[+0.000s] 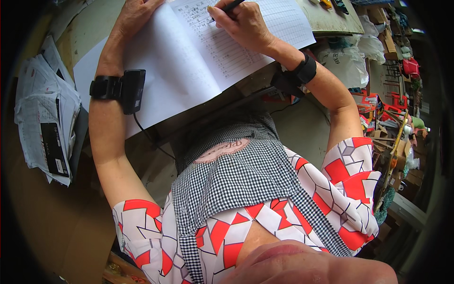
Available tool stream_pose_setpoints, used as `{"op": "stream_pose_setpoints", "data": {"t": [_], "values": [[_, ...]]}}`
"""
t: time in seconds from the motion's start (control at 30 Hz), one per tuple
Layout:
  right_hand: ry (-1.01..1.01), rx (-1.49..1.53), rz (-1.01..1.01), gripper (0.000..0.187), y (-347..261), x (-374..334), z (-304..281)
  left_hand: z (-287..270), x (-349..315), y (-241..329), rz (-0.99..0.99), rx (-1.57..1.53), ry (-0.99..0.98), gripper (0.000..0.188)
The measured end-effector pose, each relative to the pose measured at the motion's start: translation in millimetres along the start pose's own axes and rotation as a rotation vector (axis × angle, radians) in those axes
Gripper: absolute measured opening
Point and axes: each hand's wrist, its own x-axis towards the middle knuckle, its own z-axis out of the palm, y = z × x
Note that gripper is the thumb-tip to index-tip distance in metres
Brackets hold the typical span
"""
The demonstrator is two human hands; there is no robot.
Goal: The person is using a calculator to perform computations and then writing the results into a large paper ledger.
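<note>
An open paper booklet with a curled blank left page (165, 71) and a ruled right page (279, 28) lies across the table's near edge. Handwriting fills part of the right page's upper rows. My right hand (246, 26) is closed around a black pen (232, 5), its tip at the written rows. At the top edge, my left hand (135, 16) rests by the upper part of the left page. Its fingertips run out of view, so I cannot tell how they are bent. A black strapped device (134, 91) sits on my left forearm, and a black band (305, 70) on my right.
A stack of papers and plastic-wrapped packs (45, 113) stands at the left. The pale tabletop (338, 21) continues at the upper right. Below it hang white plastic bags (347, 64). Boxes and clutter (378, 113) crowd the right side. A dark cable (146, 135) hangs from the left forearm device.
</note>
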Motion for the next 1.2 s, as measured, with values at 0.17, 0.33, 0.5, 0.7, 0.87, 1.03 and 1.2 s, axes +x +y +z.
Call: {"op": "stream_pose_setpoints", "data": {"t": [0.17,0.33,0.5,0.7,0.87,1.03,1.2], "values": [[-0.007,0.01,0.076,0.013,-0.3,-1.7,-1.0,-0.3,0.2,-2.2,0.006,-0.016,-0.009,0.026],[0.026,-0.017,0.092,0.014,0.7,-2.8,1.6,-0.5,1.5,-3.8,0.022,-0.015,-0.014,0.027],[0.053,-0.025,0.036,0.013,1.9,-2.6,3.7,-0.5,1.9,-4.9,0.019,-0.036,-0.021,0.027],[0.062,-0.044,0.013,0.013,2.1,-2.9,3.9,-0.7,1.1,-4.5,0.018,-0.037,-0.014,0.026],[0.034,-0.027,0.006,0.014,0.8,-3.1,1.9,-0.1,1.5,-5.4,0.017,-0.048,-0.021,0.026],[0.051,-0.05,0.021,0.014,1.8,-4.5,2.8,0.9,-0.9,0.2,0.008,-0.03,-0.006,0.026],[0.055,-0.051,0.029,0.015,3.3,-4.8,2.5,0.3,0.8,-1.0,0.016,-0.02,-0.02,0.026]]}}
